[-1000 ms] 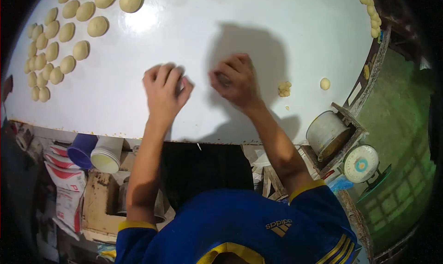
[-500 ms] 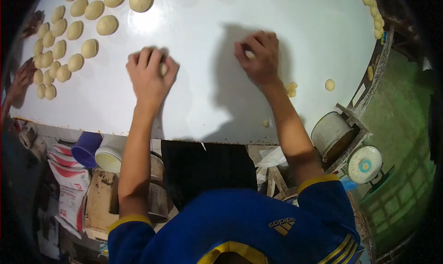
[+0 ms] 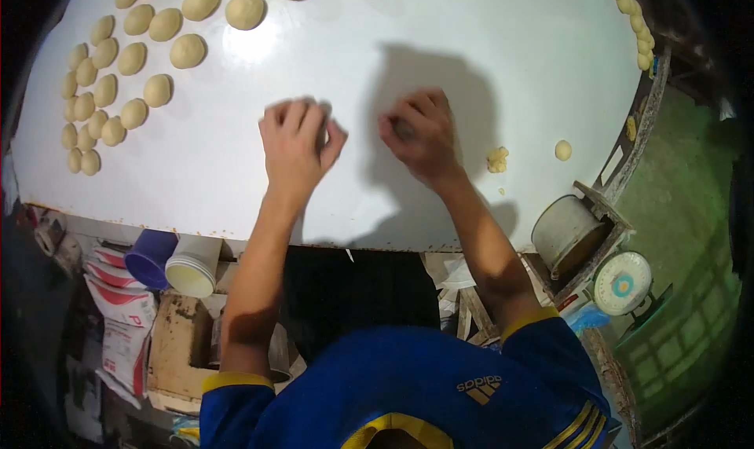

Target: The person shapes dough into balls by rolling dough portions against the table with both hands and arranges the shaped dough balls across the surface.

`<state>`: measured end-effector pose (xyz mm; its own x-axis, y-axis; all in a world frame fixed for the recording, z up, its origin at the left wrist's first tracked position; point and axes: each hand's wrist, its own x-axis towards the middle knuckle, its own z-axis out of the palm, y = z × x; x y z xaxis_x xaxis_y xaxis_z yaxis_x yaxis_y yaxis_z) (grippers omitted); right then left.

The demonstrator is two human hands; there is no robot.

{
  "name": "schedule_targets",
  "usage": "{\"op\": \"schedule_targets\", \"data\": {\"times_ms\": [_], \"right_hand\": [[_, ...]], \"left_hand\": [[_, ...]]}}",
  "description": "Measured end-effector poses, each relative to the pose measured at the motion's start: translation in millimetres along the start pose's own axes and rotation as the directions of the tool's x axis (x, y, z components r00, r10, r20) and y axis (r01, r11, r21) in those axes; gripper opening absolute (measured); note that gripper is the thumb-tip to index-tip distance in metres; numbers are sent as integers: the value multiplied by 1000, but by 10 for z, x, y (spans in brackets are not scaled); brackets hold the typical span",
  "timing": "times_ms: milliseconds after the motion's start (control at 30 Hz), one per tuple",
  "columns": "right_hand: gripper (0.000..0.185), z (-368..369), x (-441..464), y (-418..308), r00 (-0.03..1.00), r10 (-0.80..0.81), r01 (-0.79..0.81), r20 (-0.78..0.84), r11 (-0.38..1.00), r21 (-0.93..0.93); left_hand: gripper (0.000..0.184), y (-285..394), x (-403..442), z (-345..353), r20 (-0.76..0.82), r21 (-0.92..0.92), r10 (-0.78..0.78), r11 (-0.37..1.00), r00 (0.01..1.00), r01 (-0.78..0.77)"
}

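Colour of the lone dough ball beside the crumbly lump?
Pale yellow. The dough ball shows best in the head view, the only one here.

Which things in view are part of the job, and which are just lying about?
Part of the job, judging by the curled hands over the table:
- left hand, right hand
- table
- dough balls
- dough scraps, probably

Likely just lying about:
- scale
- pot
- purple bucket
- white bucket
- sacks
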<state>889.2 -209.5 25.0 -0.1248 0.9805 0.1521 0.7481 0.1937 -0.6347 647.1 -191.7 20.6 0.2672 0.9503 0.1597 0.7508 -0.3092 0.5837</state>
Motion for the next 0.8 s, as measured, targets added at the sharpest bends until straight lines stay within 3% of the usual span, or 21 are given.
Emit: {"op": "schedule_targets", "data": {"times_ms": [67,133,200,233,367,467,533,600,700,800], "right_hand": [[15,-241,-71,256,998,-49,49,26,999,-2],[17,-350,61,471,995,-56,74,84,971,-226],[17,-176,293,292,1000,3,3,29,982,-191],[17,-111,442,207,998,63,-67,-28,983,-171],[17,-106,63,142,1000,-5,5,-13,999,-51],[17,-297,54,421,996,-82,85,36,994,-74],[15,-290,348,423,999,45,-44,2,972,-233],[17,-120,433,201,998,45,-54,-48,980,-192],[21,-119,215,105,997,71,-70,44,997,-25],[35,-509,184,-1,996,51,-43,77,993,-109]], "left_hand": [[24,-297,-272,-83,4,24,30,999,1000,-30],[21,-441,-32,-293,19,117,-67,991,998,64],[18,-379,304,-181,-83,112,-30,993,996,39],[20,-291,327,-87,-55,101,-40,994,998,46],[29,-147,-74,-35,-14,32,34,999,999,-33],[26,-523,-21,-313,11,101,-20,995,1000,19],[25,-510,275,-189,-66,129,-19,991,998,27],[25,-348,510,-5,-108,39,-6,999,994,10],[28,-123,308,-89,11,-59,-49,997,999,50],[40,-111,24,-397,22,-56,-91,994,996,92]]}}
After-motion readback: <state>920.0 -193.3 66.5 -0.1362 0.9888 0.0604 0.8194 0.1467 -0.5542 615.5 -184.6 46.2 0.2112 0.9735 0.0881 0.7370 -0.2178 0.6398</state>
